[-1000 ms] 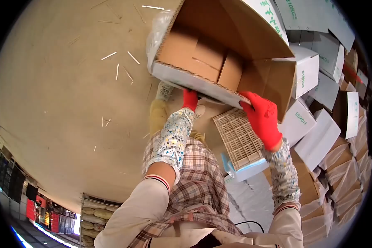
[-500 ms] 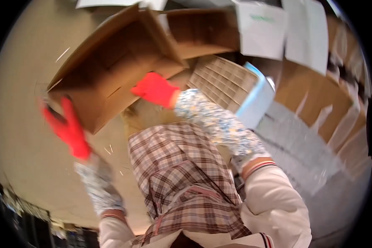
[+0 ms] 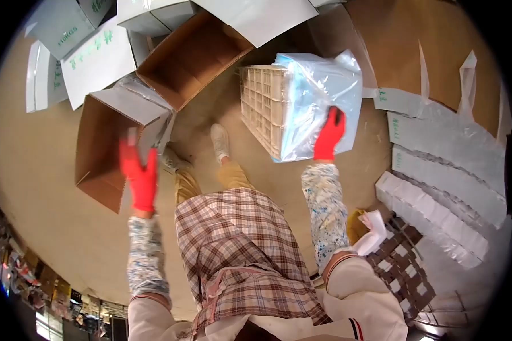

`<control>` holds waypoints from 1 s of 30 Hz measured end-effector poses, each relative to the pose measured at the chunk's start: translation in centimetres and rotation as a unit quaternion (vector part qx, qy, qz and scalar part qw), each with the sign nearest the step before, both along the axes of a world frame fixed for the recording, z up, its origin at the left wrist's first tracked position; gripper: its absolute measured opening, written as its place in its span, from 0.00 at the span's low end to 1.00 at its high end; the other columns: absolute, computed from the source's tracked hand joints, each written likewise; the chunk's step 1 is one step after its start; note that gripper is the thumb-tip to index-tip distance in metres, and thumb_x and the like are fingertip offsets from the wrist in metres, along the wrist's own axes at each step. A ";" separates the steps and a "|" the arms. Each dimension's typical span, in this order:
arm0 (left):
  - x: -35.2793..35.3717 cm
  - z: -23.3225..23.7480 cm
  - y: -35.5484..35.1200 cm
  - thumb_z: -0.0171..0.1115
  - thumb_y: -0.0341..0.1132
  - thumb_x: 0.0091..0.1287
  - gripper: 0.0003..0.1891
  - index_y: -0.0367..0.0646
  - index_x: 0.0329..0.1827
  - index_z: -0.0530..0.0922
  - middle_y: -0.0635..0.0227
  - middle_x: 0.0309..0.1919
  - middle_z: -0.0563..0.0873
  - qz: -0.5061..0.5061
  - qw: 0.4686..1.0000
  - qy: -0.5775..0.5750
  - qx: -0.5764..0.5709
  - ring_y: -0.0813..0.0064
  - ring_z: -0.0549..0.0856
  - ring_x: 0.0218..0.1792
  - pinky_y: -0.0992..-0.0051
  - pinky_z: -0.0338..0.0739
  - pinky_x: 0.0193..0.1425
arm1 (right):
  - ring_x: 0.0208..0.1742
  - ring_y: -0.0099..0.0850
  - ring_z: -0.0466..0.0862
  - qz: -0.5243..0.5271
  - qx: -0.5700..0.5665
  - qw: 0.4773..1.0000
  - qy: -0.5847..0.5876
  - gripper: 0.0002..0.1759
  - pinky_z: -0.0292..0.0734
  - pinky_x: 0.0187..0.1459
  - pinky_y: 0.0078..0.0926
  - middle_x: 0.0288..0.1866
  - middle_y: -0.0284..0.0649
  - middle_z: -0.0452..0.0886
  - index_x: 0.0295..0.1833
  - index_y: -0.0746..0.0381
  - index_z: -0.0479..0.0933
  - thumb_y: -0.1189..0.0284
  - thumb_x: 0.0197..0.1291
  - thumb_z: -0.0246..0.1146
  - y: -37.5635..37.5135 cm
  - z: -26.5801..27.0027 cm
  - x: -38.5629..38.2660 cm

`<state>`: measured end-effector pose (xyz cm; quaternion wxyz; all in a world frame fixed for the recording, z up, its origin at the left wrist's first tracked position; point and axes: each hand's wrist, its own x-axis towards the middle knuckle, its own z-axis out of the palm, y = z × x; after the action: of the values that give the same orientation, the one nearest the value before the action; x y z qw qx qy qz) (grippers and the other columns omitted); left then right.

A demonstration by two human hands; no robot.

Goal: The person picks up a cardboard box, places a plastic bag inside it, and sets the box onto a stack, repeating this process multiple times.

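My left hand (image 3: 139, 179), in a red glove, reaches over the edge of a cardboard box (image 3: 101, 153), brown inside and white outside. Its fingers are spread and it holds nothing; the fingertips blur against the box. On the right, my right hand (image 3: 329, 136), also red-gloved, is on a stack of clear bluish plastic bags (image 3: 307, 85). Its fingers are bent together on the film. The bags are draped over a beige plastic crate (image 3: 261, 102).
Another open brown box (image 3: 196, 57) stands beyond the left one. White cartons with green print (image 3: 99, 65) lie at upper left. Flattened white cartons (image 3: 446, 148) are stacked at right, near a large brown carton (image 3: 421, 51). My shoes (image 3: 219, 141) stand between box and crate.
My right hand has left the cardboard box and moved right onto the plastic bags. The box now stands upright at left. My left hand has shifted right, and the view has turned.
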<state>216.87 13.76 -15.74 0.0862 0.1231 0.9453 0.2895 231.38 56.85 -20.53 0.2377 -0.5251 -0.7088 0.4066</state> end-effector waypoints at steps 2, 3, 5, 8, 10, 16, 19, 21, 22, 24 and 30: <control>3.3 0.1 4.6 0.61 0.31 0.65 0.29 0.40 0.69 0.63 0.53 0.68 0.65 0.000 0.991 -0.098 0.093 0.57 0.63 0.70 0.67 0.57 0.71 | 0.43 0.30 0.77 0.106 -0.063 0.992 0.010 0.13 0.71 0.49 0.26 0.40 0.43 0.81 0.46 0.69 0.78 0.70 0.64 0.59 -0.5 1.5 0.5; 4.0 1.2 7.2 0.61 0.31 0.65 0.29 0.39 0.69 0.63 0.53 0.68 0.65 -0.032 0.985 -0.134 0.107 0.57 0.64 0.69 0.67 0.59 0.70 | 0.44 0.30 0.78 0.190 -0.117 0.974 -0.045 0.13 0.71 0.49 0.25 0.40 0.43 0.82 0.46 0.69 0.78 0.70 0.64 0.58 -0.5 1.3 1.2; 5.1 2.3 11.0 0.61 0.32 0.65 0.28 0.39 0.68 0.64 0.53 0.68 0.66 -0.091 0.969 -0.192 0.128 0.58 0.66 0.68 0.68 0.61 0.69 | 0.41 0.28 0.79 0.203 -0.041 0.978 -0.012 0.14 0.74 0.45 0.24 0.39 0.38 0.83 0.48 0.67 0.79 0.68 0.61 0.62 5.5 -1.9 4.0; 6.7 3.0 14.6 0.60 0.32 0.65 0.25 0.39 0.66 0.67 0.55 0.64 0.70 -0.137 0.955 -0.210 0.160 0.61 0.70 0.64 0.70 0.65 0.65 | 0.39 0.30 0.80 0.143 -0.094 0.985 -0.010 0.11 0.74 0.44 0.27 0.35 0.41 0.81 0.42 0.67 0.77 0.69 0.62 0.61 5.3 0.9 1.3; 6.9 3.5 16.0 0.60 0.32 0.66 0.24 0.38 0.64 0.69 0.56 0.60 0.74 -0.161 0.944 -0.217 0.190 0.64 0.74 0.60 0.72 0.68 0.62 | 0.37 0.29 0.78 0.366 0.057 0.927 -0.058 0.11 0.73 0.42 0.26 0.34 0.38 0.80 0.41 0.66 0.76 0.68 0.65 0.57 3.7 0.2 0.9; 6.6 5.3 16.7 0.61 0.39 0.66 0.20 0.41 0.58 0.74 0.63 0.43 0.82 -0.110 0.873 -0.432 0.198 0.74 0.81 0.33 0.76 0.75 0.41 | 0.25 0.21 0.72 0.137 -0.036 0.990 0.010 0.11 0.69 0.29 0.19 0.31 0.34 0.77 0.42 0.64 0.73 0.67 0.69 0.54 0.5 5.9 -0.4; 6.7 5.3 18.0 0.60 0.39 0.67 0.18 0.44 0.58 0.75 0.67 0.42 0.83 -0.009 0.787 -0.554 0.271 0.76 0.80 0.32 0.75 0.74 0.38 | 0.27 0.20 0.73 0.101 -0.172 0.978 0.065 0.08 0.69 0.29 0.16 0.32 0.32 0.77 0.46 0.62 0.74 0.72 0.63 0.60 -3.0 11.1 -1.8; 7.2 5.4 18.8 0.58 0.37 0.69 0.16 0.41 0.57 0.76 0.73 0.40 0.81 0.041 0.818 -0.444 0.363 0.83 0.76 0.32 0.78 0.71 0.37 | 0.33 0.25 0.78 0.444 -0.065 0.893 -0.037 0.10 0.73 0.35 0.21 0.34 0.35 0.79 0.47 0.62 0.74 0.76 0.59 0.61 -8.3 14.8 -2.7; 6.5 7.2 19.8 0.57 0.35 0.69 0.15 0.39 0.57 0.76 0.76 0.40 0.81 0.198 0.712 -0.501 0.450 0.86 0.74 0.33 0.80 0.70 0.36 | 0.37 0.30 0.81 0.634 0.090 0.768 0.015 0.11 0.76 0.40 0.25 0.37 0.37 0.79 0.47 0.63 0.74 0.78 0.58 0.61 -10.6 17.0 -3.7; 5.2 8.2 17.2 0.56 0.34 0.70 0.15 0.37 0.55 0.76 0.74 0.41 0.80 0.223 0.731 -0.439 0.473 0.86 0.75 0.34 0.81 0.70 0.38 | 0.39 0.31 0.82 0.509 -0.070 0.857 -0.030 0.09 0.76 0.41 0.25 0.36 0.38 0.79 0.45 0.63 0.74 0.78 0.57 0.61 -11.8 19.2 -2.3; 4.4 13.1 10.5 0.56 0.34 0.69 0.08 0.38 0.36 0.78 0.79 0.28 0.74 0.317 0.794 -0.292 0.429 0.86 0.69 0.29 0.83 0.67 0.34 | 0.33 0.21 0.75 0.477 -0.315 0.818 -0.060 0.07 0.73 0.35 0.20 0.35 0.34 0.75 0.42 0.64 0.73 0.74 0.60 0.62 -18.6 19.6 -4.8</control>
<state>221.24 24.24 -2.61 0.2000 -0.2501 0.6399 0.6986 226.56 38.21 -0.97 -0.2072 -0.1912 -0.7166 0.6380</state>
